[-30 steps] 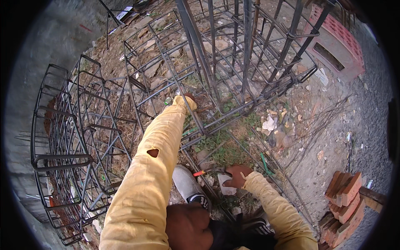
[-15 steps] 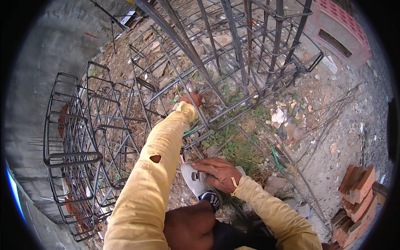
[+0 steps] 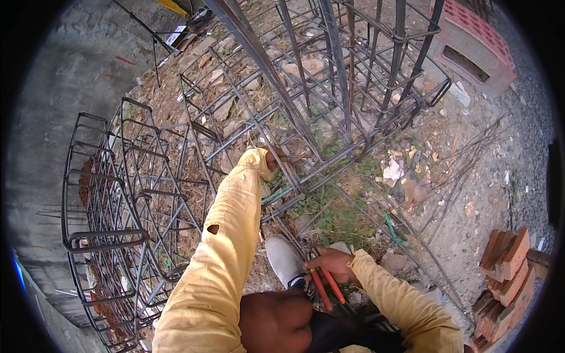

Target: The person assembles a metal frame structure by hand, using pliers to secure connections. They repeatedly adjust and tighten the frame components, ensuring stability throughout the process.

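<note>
My right hand [image 3: 333,265] is closed round red-handled pliers [image 3: 327,287], low in front of my bent knee and beside a grey shoe [image 3: 283,259]. The two handles point down toward me, and the jaw end is hard to make out against the ground. My left arm reaches forward into the rebar cage [image 3: 276,199]. There my left hand [image 3: 274,159] is curled among the bars, partly covered by a bar and its own sleeve. Something thin and brownish sticks out by its fingers, but I cannot make out what it is.
Tall upright bars [image 3: 329,65] rise from the cage ahead. Rows of rectangular stirrups [image 3: 106,235] run along the left by a grey wall [image 3: 53,117]. Stacked bricks [image 3: 507,259] stand at the right, a pink plastic stool [image 3: 474,50] at the far right. Loose wires [image 3: 465,162] lie on the rubble.
My right hand has drawn back from over the shoe toward my knee, and the pliers' red handles now show. My left hand has shifted slightly nearer, still among the bars.
</note>
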{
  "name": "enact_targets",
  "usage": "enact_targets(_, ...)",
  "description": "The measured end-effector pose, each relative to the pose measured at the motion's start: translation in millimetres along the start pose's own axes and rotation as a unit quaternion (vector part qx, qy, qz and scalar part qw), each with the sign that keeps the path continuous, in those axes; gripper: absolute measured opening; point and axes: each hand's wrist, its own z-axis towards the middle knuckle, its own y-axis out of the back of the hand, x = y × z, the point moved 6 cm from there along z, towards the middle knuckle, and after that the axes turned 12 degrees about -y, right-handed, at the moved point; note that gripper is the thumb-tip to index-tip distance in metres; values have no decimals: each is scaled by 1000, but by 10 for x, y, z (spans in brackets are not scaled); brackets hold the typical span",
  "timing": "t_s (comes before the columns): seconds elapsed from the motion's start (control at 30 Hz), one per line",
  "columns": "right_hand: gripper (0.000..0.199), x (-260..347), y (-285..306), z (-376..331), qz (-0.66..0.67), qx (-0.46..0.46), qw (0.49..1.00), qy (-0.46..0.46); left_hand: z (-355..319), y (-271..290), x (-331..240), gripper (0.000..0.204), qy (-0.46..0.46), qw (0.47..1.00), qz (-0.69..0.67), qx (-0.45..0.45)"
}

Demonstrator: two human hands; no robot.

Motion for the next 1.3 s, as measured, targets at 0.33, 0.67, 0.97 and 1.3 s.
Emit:
enact_targets(0.33,48,572,-68,388,-100,-156,964,188,262,9,-259,14,-29,668,731,135)
enact_targets(0.67,43,1273,-394,1129,196,1,934,298,-109,-883,-655,16,-140,496,822,243)
enact_targets(0.97,41,1680,-638,1469,330,154,855,369,-267,-674,-783,18,-100,620,763,151)
enact_targets(1.3,62,1894,-899,1631,433,125,787,421,-108,-653,-863,21,-105,715,675,147)
